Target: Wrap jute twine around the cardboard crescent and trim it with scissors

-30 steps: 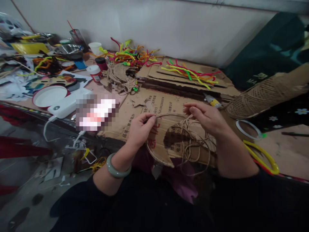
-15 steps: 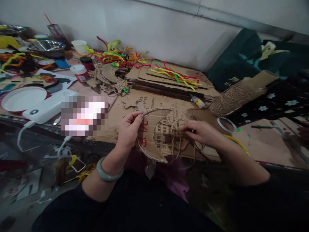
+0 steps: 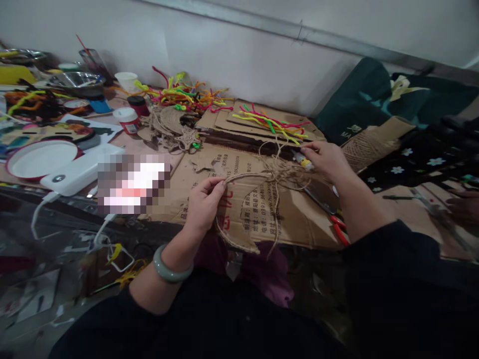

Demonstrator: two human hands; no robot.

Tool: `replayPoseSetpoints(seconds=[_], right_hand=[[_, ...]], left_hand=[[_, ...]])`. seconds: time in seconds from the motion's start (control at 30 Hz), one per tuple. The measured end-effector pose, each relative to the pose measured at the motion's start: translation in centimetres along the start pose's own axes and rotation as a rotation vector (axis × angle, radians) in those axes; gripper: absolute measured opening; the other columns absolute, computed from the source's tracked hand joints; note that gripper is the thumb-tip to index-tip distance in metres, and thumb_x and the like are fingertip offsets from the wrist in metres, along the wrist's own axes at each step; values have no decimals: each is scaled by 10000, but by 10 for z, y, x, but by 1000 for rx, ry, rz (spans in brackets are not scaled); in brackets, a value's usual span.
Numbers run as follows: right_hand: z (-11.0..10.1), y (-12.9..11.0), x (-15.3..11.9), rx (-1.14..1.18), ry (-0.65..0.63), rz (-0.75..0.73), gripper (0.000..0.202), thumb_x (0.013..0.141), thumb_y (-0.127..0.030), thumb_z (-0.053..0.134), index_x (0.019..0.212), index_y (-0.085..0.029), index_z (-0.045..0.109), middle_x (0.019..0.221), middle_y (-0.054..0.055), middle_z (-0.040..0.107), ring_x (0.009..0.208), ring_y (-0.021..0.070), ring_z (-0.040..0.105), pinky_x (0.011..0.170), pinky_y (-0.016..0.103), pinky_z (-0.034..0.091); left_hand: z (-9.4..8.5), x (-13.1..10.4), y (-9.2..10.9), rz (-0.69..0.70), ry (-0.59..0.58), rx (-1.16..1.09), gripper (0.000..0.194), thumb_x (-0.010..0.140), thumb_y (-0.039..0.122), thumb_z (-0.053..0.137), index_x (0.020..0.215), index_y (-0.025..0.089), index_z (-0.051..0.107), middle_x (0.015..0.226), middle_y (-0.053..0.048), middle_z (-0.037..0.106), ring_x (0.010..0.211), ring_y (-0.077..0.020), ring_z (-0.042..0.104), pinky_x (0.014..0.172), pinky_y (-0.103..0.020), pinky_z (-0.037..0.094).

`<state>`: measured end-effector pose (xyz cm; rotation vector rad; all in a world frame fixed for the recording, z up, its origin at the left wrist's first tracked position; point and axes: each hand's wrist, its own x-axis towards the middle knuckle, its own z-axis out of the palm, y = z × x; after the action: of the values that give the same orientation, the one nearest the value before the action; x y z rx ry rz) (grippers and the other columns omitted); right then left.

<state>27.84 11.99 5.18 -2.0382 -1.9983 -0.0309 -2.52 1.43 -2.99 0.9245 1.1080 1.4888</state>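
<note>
My left hand (image 3: 205,203) pinches the left edge of a cardboard crescent (image 3: 232,219) whose rim has twine along it. From the crescent's upper tip, loose twine (image 3: 277,169) runs right in a tangle of loops, and one strand hangs down over the printed cardboard. My right hand (image 3: 318,155) is closed at the right of this tangle, fingertips together on the twine, beside a small glue tube (image 3: 302,160). A cardboard star (image 3: 205,163) lies behind the crescent.
Red-handled pliers (image 3: 339,229) lie right of the crescent. Behind are coloured pipe cleaners (image 3: 269,122), twine-wrapped shapes (image 3: 168,124) and a large twine roll (image 3: 366,147). At left are a white power bank (image 3: 80,169) and a round tray (image 3: 43,157). Another person's hand (image 3: 462,204) is at far right.
My right hand has moved up and away to the right, drawing the twine bundle off the crescent's right side. The pliers have come into view. My left hand keeps its hold.
</note>
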Motion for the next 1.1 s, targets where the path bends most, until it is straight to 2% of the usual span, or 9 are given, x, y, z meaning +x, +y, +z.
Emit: replayPoseSetpoints(seconds=[0.07,0.13,0.23,0.33,0.43,0.63,0.9,1.1], right_hand=[[7,11,4,-150,-49,117,372,901,-377,468,1127,-218,717,1075,118,724,951,277,652,756,364,468],[14,21,10,-230,-114,200,369,889,-414,491,1088,-215,731,1106,148,713,988,305,651,771,391,478],[28,31,16,-262,-181,262,411,830,-492,572,1026,-175,746,1093,211,706,994,364,654,779,455,490],[41,35,18,-280,-201,287,414,791,-438,626,1074,-155,732,1159,243,678,1058,405,636,818,498,482],[47,38,17,-270,-201,302,392,777,-372,641,1103,-171,724,1152,225,686,1046,390,650,817,487,488],[50,43,14,-195,-149,309,454,749,-336,660,1182,-204,681,1140,168,700,1014,321,661,810,415,489],[61,52,13,13,-103,278,456,814,-339,592,1219,-129,605,1155,128,703,987,225,665,817,302,490],[61,43,9,-4,-91,320,484,817,-390,594,1200,-96,609,1189,193,672,1018,284,646,820,346,480]], left_hand=[[0,1,0,3,-9,12,264,731,398,737,875,177,732,724,-1,691,625,-95,588,592,-199,494],[1,1,1,2,-9,26,269,725,399,736,869,172,729,715,-2,689,611,-100,591,579,-205,494],[2,1,4,-6,-11,45,268,715,402,738,851,172,722,690,3,682,588,-102,586,566,-211,493],[2,0,6,-14,-23,49,260,711,396,741,844,174,720,667,6,677,575,-103,582,568,-217,500],[2,0,5,-5,-27,55,253,720,393,733,849,175,723,679,2,681,584,-107,590,569,-220,504],[2,1,5,-8,-11,53,248,712,387,745,845,179,724,683,6,679,586,-100,579,576,-214,503],[1,0,3,-43,0,46,309,701,430,754,873,175,723,697,2,683,579,-109,592,531,-211,500],[2,0,4,-25,-3,37,318,689,430,763,864,166,724,692,3,682,577,-96,585,550,-204,498]])
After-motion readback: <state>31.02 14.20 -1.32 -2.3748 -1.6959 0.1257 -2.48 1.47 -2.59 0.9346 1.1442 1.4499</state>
